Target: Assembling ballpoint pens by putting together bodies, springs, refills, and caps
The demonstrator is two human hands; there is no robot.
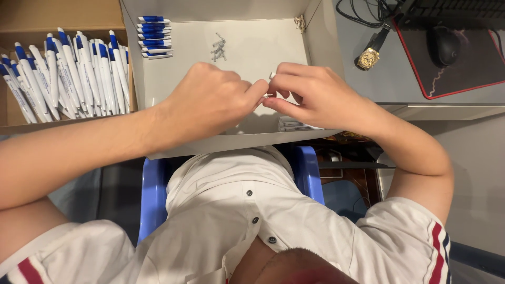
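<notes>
Head view, hands (pixel 265 94) pinching small part (pixel 268 95), pens (pixel 68 73) beside white box (pixel 158 79)

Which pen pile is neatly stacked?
The small blue-and-white pen stack at the white tray's top-left corner; the brown-box pens lie loose and fanned.

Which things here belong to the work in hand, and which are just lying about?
In use: left hand, right hand, small pen part pinched between them, white tray, blue pen caps, grey pieces, finished pens.
Lying about: gold watch, computer mouse, mouse mat.
</notes>
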